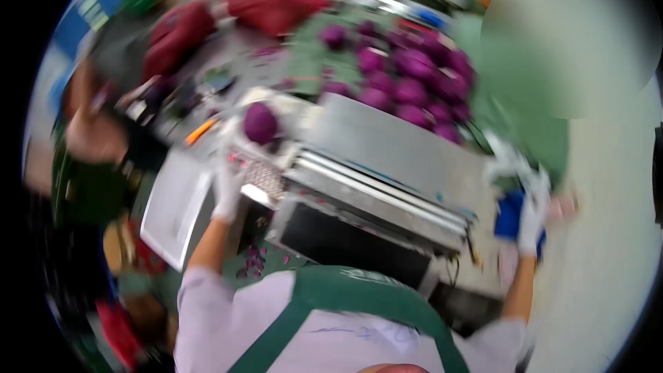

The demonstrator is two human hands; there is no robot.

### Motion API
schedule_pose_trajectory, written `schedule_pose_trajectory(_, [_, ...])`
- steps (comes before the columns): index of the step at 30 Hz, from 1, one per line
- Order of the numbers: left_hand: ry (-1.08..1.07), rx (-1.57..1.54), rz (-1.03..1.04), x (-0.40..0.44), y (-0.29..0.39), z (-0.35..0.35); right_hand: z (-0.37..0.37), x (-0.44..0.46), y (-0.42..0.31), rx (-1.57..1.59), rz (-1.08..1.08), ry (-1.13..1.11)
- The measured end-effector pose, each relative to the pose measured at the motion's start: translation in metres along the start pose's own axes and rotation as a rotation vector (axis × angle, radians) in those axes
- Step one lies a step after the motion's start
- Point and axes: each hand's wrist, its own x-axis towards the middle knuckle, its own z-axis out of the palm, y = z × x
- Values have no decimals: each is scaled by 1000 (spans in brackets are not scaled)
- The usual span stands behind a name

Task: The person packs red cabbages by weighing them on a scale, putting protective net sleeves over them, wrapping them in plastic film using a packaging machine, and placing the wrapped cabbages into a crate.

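Observation:
A single red cabbage sits on the left end of a metal wrapping machine with long bars along its front. My left hand, in a white glove, is beside that end, just below and left of the cabbage; motion blur hides its fingers. On the far right, my right hand, also gloved in white, is next to a blue object that looks like cloth. Whitish, see-through material blurs together with the fingers there, so their grip is unclear.
Many red cabbages are heaped behind the machine on green sheeting. A white bin stands left of my left hand. An orange-handled tool and red sacks lie farther back. Another person's arm is at left.

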Motion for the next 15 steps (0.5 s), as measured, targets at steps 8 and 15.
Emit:
schedule_pose_trajectory(8, [159, 212, 121, -75, 55, -17, 82, 55, 103, -144, 14, -67])
schedule_pose_trajectory(15, [138, -15, 47, -105, 61, -10, 157, 102, 120, -764, -398, -554])
